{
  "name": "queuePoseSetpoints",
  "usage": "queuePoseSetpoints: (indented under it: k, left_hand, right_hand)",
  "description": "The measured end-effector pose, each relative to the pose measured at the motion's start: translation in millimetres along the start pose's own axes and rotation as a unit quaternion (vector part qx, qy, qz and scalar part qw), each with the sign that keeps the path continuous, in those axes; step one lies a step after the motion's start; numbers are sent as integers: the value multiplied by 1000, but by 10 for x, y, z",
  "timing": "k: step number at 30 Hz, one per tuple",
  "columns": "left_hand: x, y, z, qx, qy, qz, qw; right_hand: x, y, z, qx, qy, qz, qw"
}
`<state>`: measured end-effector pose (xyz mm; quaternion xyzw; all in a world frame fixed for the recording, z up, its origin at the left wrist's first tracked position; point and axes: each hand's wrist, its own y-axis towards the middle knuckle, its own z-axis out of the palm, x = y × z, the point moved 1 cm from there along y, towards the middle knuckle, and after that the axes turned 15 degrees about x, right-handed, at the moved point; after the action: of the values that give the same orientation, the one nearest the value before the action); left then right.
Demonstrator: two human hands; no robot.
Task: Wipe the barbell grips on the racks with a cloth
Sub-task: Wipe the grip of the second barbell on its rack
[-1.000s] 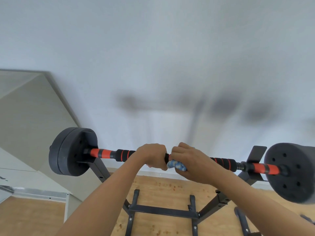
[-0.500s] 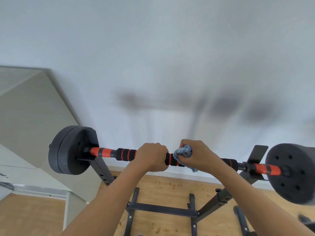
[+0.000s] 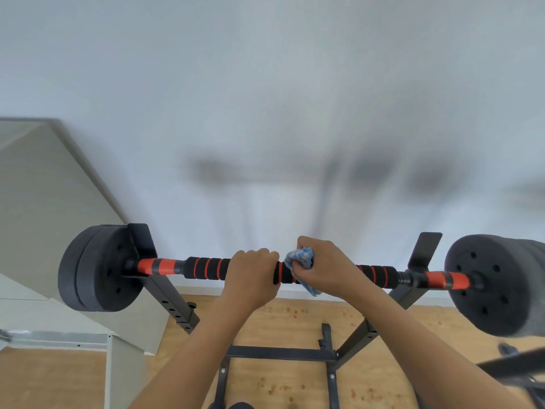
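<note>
Head view: the barbell (image 3: 159,266) lies across the rack (image 3: 172,301), long axis left to right between its cradles; the left hand (image 3: 250,276) is curled round the bar at mid-span, and just beside it the right hand (image 3: 327,270) clenches the blue cloth (image 3: 300,258) against the bar. The right foam grip (image 3: 377,274) runs from the cloth toward the right cradle (the left foam grip (image 3: 206,268) lies beyond the steadying hand), so a rightward stroke along the axis looks nearest.

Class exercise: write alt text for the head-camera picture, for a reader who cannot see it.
The right hand wraps a blue cloth round the foam grip of a racked barbell, the left hand gripping it alongside. Black weight plates sit at both ends, above a wooden floor.
</note>
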<state>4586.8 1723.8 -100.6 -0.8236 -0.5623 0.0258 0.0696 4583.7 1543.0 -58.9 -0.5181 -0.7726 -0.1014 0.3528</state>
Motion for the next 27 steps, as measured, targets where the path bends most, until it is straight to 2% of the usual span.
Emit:
queuePoseSetpoints:
  k: [2,5,7,9,11,13,17,21,24,26,27]
  left_hand:
    - [53,76,-173,130,-30,36,990]
    - [115,222,-363,292,-109,54,949]
    - [121,263,-346,341,-147,55,927]
    - [95,242,-313,283,-118,47,951]
    - [79,177,-238,183,-59,38,981]
    - [62,117,-131,94,-18,36,995]
    - [0,21,62,-43,-3,26,999]
    - [-77,-47,138,-138,-12,4,990]
    - [-70,-36,146,-116,-12,11,993]
    - [-8,-1,30,-19,-12,36,999]
    - [39,48,-46,57,-23,45,997]
  right_hand:
    - [-2,-11,20,1,-9,-2,1000]
    - [-8,-21,57,-5,-7,-7,1000]
    - [3,-23,46,-2,-21,-4,1000]
    - [5,-18,27,23,-36,16,999]
    - [14,-4,19,8,-40,2,999]
    - [-3,11,48,-7,-35,-10,999]
    - [14,-45,95,-19,-64,-12,998]
    - [30,-42,110,-37,-96,-11,995]
    - [44,-65,120,-33,-87,-15,996]
    - [39,-79,121,-29,-67,-25,997]
    - [28,-74,114,-28,-61,-26,997]
